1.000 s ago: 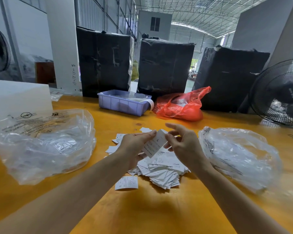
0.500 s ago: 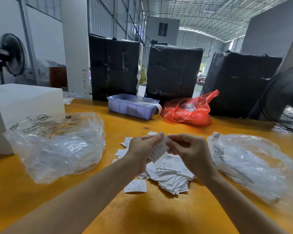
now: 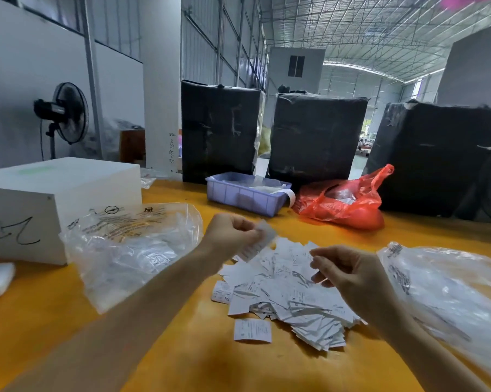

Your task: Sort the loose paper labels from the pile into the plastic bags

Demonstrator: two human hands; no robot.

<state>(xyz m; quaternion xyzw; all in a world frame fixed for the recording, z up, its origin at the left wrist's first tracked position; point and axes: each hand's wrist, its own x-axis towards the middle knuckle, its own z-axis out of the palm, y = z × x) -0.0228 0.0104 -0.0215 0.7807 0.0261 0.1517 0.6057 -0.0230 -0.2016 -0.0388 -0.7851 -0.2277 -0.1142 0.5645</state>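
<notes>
Left hand (image 3: 233,236): pinches 1 blurred label (image 3: 260,244), frame centre.
Right hand (image 3: 349,275): fingers loosely curled, holding nothing.
Label pile (image 3: 289,290): on desk (image 3: 182,343), between 2 clear bags (image 3: 131,250) (image 3: 448,295).

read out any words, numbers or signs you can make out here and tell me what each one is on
"XS": a label at the left edge of the label pile.
Handwritten black scrawl, not legible: white box.
Vertical handwritten digits, too blurred: white pillar.
Circled symbol and printed warning lines, too blurred: left plastic bag.
Dark print, unreadable: right plastic bag.
Label pinched by the left hand: motion-blurred.
</notes>
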